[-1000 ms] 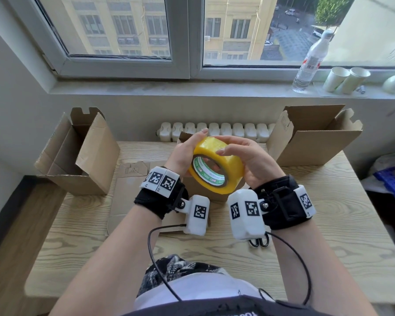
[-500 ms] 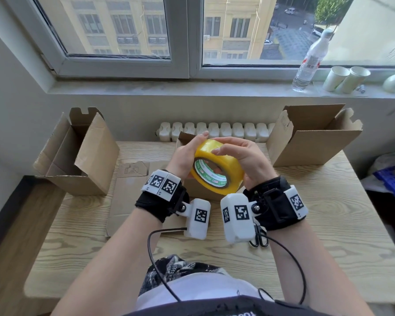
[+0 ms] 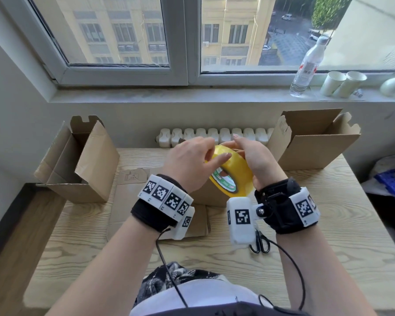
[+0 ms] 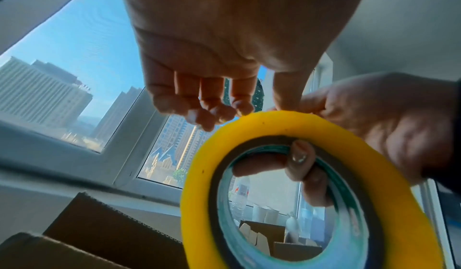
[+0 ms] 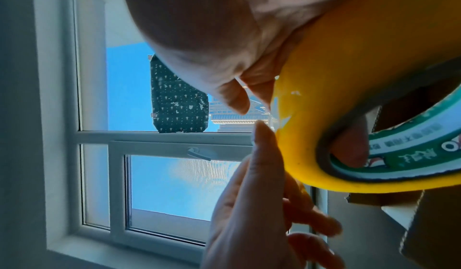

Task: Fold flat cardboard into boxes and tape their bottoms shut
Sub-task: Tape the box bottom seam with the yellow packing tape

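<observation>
Operator: Where's the grip?

Spotter: Your right hand (image 3: 258, 160) is clamped on the tape roll (image 3: 232, 172), with the fingers (image 4: 297, 159) hooked through the core. The roll is up off the table (image 3: 328, 224), above the box in hand (image 3: 205, 197). Your left hand (image 3: 189, 163) has its fingertips (image 5: 262, 135) against the outer wrap. I can't tell whether they pinch the loose end or only touch it.

Operator: Risks?

Spotter: First, I judge the end could tear. The right wrist view shows a small ragged lift at the rim. Pick at one corner and it may split into a sliver instead of coming off full width. Second, the freed tape could fold back on itself if you pull it slack. Third, nobody is holding the box, so its bottom flaps may spring apart before tape reaches them.

Operator: Anything around me?

Spotter: Scissors (image 3: 260, 244) lie on the table close under your right wrist, half hidden by the wrist unit. You'll need a free hand to reach them. Flat cardboard (image 3: 132, 195) lies to the left under your forearm. The open left box (image 3: 78, 165) and open right box (image 3: 312, 142) flank you near the table corners, limiting room for a long sideways pull. A bottle (image 3: 306, 65) and paper cups (image 3: 342, 84) stand on the sill, well apart from the work.
</observation>
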`<control>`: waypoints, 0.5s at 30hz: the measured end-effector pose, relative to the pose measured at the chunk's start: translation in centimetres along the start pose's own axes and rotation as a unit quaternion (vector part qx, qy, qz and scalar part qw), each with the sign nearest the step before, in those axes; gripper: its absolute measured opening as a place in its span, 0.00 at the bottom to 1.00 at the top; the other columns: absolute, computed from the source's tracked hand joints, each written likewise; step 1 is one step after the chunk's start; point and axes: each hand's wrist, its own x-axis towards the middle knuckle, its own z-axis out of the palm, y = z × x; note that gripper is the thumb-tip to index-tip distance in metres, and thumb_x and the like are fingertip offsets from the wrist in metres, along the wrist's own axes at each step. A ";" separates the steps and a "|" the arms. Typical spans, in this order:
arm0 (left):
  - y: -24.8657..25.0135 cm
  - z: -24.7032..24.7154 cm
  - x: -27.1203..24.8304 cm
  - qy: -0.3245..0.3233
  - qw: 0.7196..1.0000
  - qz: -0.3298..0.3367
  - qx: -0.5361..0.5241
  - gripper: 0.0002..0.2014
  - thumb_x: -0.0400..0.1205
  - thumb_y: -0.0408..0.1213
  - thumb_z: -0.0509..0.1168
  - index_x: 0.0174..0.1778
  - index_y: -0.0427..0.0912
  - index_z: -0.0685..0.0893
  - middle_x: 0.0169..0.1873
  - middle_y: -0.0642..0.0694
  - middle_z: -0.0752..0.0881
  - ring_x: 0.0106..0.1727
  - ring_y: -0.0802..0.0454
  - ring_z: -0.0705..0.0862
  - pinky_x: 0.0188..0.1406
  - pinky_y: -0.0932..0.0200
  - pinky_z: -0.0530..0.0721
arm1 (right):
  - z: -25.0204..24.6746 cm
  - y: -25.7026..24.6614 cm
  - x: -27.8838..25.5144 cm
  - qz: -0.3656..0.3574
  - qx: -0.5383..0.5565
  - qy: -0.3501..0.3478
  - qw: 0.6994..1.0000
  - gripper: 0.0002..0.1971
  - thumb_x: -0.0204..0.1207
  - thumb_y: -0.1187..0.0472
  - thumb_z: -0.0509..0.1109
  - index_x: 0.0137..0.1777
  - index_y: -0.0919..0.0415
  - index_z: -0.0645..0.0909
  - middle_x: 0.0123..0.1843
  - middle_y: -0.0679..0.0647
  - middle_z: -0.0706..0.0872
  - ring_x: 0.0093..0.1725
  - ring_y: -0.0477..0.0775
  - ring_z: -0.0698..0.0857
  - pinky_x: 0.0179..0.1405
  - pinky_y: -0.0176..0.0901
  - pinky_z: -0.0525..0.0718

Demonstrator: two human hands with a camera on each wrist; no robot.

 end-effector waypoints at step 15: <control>3.5 0.0 0.1 -0.087 0.974 0.086 0.192 0.07 0.90 0.44 0.48 0.52 0.48 0.69 0.44 0.46 0.86 0.35 0.40 0.76 0.32 0.52 0.64 | -2.2 -0.2 -0.4 -0.091 -0.231 0.081 0.965 0.24 0.86 0.50 0.58 0.60 0.75 0.81 0.61 0.69 0.84 0.61 0.65 0.81 0.54 0.45 0.82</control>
